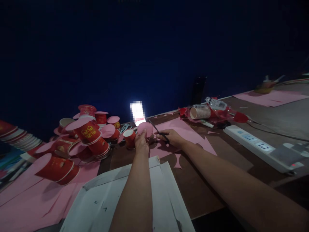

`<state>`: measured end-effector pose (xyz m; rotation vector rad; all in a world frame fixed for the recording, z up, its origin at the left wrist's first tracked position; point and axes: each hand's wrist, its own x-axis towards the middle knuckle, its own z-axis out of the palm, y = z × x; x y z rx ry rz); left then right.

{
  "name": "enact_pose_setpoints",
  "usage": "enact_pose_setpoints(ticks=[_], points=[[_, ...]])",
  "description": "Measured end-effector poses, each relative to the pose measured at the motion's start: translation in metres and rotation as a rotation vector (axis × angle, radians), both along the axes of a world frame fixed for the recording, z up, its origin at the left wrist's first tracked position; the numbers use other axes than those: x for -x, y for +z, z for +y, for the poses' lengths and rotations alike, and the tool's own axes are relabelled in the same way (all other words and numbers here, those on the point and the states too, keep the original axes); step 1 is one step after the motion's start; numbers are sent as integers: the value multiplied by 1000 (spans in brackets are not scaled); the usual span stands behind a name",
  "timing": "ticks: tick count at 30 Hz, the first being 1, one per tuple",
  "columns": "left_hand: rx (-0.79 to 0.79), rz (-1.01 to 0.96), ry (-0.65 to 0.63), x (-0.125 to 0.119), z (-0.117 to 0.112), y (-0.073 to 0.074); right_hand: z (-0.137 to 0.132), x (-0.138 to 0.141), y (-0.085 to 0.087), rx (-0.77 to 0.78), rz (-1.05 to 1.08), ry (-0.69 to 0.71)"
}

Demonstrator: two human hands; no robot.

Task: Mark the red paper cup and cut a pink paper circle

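In the head view my left hand [142, 143] is closed on a pink paper circle [145, 128], held upright by its lower edge. To the right, my right hand [172, 138] is closed around dark scissors [159, 132], whose slim blades point up and left toward the circle. The blades and the circle look apart. A red paper cup [129, 138] stands just left of my left hand. Under both hands lies a pink paper sheet [193, 135], with a curved pink scrap [178, 161] near it.
Red cups with pink discs [88, 132] crowd the left side. A white board or folded sheet [166, 193] lies in front. Right are bagged cups [200, 112] and a white power strip [256, 146] with cables. A bright screen [137, 111] glows behind my left hand.
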<state>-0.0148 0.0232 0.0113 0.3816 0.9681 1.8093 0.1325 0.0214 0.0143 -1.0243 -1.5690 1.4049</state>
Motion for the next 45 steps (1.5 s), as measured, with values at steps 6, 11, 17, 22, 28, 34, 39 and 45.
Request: enact_pose_setpoints(ticks=[6,11,17,22,28,34,39,45], points=[[-17,-34,39,0,1,0,-1,0,1,59,41,10],[15,-31,60,0,2,1,-1,1,0,72,63,12],[0,-4,54,0,3,-2,-4,2,3,102,63,12],[5,-3,52,0,2,-2,-2,2,1,73,33,11],[-15,-11,89,1,3,-1,0,1,-1,29,5,5],[6,-3,89,0,2,1,0,2,-2,50,38,5],[0,-26,100,2,5,-3,0,2,-3,86,52,18],[5,-4,98,1,4,-3,-1,2,-3,69,48,9]])
